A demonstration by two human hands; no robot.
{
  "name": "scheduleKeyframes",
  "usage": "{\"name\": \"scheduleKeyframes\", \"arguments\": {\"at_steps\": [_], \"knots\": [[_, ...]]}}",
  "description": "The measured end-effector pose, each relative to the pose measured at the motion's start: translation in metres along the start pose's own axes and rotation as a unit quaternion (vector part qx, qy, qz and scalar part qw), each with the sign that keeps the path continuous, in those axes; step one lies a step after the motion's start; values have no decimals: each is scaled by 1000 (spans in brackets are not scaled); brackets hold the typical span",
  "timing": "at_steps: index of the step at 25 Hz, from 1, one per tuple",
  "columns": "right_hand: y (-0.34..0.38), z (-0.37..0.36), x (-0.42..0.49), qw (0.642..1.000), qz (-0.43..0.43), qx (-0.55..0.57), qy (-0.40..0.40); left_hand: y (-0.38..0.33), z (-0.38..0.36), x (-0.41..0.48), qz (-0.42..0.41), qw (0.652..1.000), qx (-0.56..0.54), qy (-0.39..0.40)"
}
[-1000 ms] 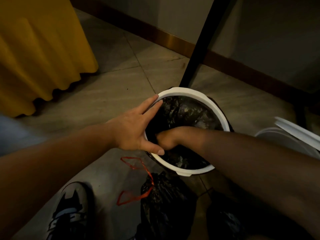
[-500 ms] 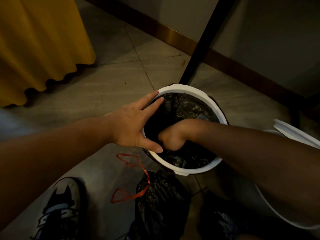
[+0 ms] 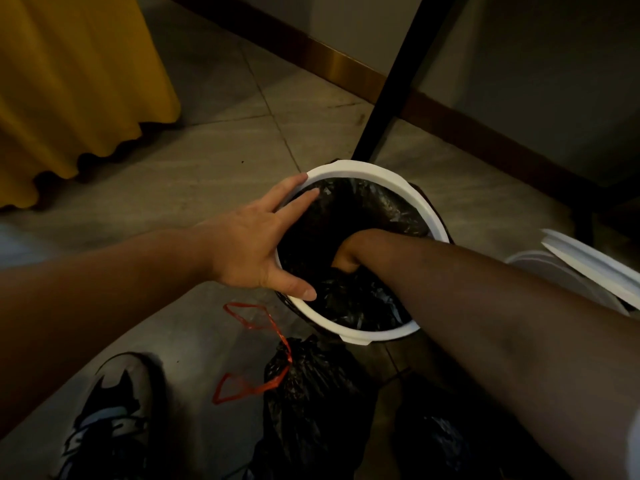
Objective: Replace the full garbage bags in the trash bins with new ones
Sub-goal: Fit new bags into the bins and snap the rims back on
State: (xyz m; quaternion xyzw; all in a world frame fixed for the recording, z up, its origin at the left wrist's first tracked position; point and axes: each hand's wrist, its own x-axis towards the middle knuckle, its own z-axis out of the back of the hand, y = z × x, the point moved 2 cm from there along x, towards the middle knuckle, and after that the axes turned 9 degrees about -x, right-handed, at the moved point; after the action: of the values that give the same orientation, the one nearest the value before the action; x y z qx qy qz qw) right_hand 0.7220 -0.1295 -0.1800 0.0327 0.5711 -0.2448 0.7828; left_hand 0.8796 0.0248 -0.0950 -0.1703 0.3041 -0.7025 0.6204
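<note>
Head view: we seat the new liner [image 3: 381, 206] in the bin [image 3: 363, 167].
Our left hand [image 3: 249, 247] lies spread on the bin's left rim, steadying it. Our right hand [image 3: 346, 259] is down inside against the liner, its grip hidden from us. The full bag [image 3: 311, 393] lies tied just before the bin. Next, we judge, the liner needs pressing flat. We read no writing.

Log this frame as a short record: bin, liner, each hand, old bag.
bin: white round rim, on the floor
liner: black, inside the bin
left hand: flat on the rim, fingers spread
right hand: reaching down into the liner, fingers hidden
old bag: black, tied with a red drawstring, on the floor beside the bin
</note>
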Motion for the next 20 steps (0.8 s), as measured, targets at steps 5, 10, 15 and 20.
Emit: {"name": "scheduleKeyframes", "arguments": {"at_steps": [5, 10, 15, 20], "knots": [[10, 1, -34, 999, 19, 29, -20, -5, 4, 0, 0, 1000, 8, 14], [-6, -11, -125, 989, 51, 51, -127, -7, 6, -1, 5, 1000, 15, 23], [41, -32, -96, 990, 121, 73, -25, -9, 5, 0, 10, 1000, 5, 28], [50, -26, -73, 991, 113, -57, 38, -6, 5, 0, 8, 1000, 8, 20]]}}
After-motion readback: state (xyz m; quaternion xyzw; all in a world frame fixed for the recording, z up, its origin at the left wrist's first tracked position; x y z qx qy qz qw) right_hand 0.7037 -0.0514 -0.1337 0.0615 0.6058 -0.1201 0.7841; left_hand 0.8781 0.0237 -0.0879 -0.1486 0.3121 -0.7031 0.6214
